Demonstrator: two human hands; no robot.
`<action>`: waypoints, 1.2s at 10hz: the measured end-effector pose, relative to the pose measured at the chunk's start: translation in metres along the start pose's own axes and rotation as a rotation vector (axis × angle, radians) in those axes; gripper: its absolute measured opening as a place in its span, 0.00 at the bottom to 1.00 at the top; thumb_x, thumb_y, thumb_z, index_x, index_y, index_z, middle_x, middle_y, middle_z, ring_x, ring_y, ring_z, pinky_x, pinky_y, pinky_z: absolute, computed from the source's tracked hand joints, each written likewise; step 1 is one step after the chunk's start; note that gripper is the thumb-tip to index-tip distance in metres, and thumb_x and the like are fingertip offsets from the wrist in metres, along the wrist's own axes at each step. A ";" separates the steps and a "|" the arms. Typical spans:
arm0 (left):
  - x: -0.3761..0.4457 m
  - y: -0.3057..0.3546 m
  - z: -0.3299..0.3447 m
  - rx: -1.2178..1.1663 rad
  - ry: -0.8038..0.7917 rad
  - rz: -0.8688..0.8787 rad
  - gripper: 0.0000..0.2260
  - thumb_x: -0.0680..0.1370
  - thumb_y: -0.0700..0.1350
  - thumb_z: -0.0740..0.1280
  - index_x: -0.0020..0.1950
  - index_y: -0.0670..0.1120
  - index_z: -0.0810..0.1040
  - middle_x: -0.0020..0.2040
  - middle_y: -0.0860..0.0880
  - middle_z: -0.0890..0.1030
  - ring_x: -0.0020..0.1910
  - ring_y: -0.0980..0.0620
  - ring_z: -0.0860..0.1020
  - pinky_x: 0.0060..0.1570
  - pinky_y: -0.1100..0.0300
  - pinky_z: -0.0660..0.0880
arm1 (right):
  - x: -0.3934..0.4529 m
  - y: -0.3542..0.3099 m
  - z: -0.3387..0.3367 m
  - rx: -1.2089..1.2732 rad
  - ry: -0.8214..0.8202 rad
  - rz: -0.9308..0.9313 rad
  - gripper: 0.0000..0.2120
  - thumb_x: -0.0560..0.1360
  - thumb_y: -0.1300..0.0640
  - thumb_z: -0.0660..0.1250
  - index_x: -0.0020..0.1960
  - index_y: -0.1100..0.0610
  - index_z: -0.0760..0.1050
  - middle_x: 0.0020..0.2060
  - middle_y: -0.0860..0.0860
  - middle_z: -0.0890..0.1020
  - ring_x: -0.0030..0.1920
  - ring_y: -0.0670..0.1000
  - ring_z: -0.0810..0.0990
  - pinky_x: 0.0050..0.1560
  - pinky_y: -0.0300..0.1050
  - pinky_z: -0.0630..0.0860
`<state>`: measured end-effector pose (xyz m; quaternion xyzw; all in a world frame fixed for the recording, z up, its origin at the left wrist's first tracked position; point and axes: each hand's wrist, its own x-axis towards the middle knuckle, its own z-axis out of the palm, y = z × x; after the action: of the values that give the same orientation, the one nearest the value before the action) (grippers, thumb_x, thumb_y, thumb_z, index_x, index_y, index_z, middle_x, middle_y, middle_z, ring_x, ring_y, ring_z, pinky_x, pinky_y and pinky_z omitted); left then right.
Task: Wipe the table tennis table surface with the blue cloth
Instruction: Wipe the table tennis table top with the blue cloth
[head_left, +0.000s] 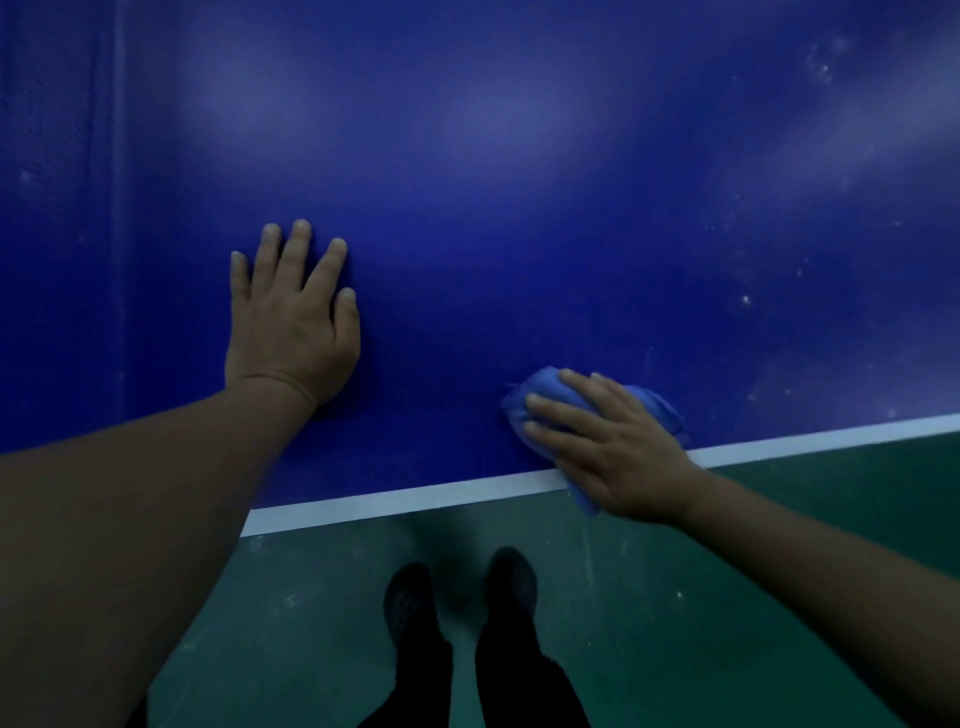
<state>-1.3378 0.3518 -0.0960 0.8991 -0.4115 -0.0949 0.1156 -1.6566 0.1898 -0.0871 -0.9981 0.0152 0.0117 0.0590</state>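
Bare forearms with no sleeves in view, bare hands (293, 332) without rings or watch, dark trousers (519, 670) and dark, textured shoes (410, 597) below.

Blue cloth (535, 395) mostly hidden under right hand (613, 447); table (519, 208) cut off top, left, right.
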 end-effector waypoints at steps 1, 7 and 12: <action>0.000 0.001 0.000 -0.002 -0.013 -0.010 0.29 0.81 0.56 0.46 0.80 0.48 0.59 0.82 0.44 0.54 0.81 0.43 0.47 0.78 0.42 0.41 | -0.004 0.040 -0.003 -0.023 0.087 0.406 0.22 0.82 0.48 0.54 0.74 0.50 0.67 0.75 0.51 0.67 0.76 0.64 0.60 0.72 0.67 0.61; -0.001 0.003 0.001 0.019 0.002 -0.002 0.24 0.84 0.53 0.50 0.80 0.49 0.59 0.82 0.44 0.54 0.81 0.43 0.47 0.78 0.42 0.41 | 0.104 -0.054 0.010 -0.005 0.093 -0.066 0.23 0.79 0.51 0.57 0.72 0.51 0.72 0.73 0.51 0.71 0.74 0.65 0.64 0.71 0.68 0.62; 0.000 0.001 0.004 0.036 0.005 -0.001 0.25 0.84 0.55 0.48 0.80 0.49 0.59 0.82 0.45 0.54 0.81 0.43 0.48 0.78 0.41 0.42 | 0.115 -0.094 0.010 0.006 -0.103 -0.473 0.25 0.80 0.50 0.57 0.77 0.48 0.65 0.76 0.45 0.65 0.79 0.57 0.56 0.78 0.57 0.50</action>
<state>-1.3397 0.3503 -0.0994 0.9015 -0.4122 -0.0853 0.1005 -1.5390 0.2814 -0.0891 -0.9717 -0.2220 0.0484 0.0639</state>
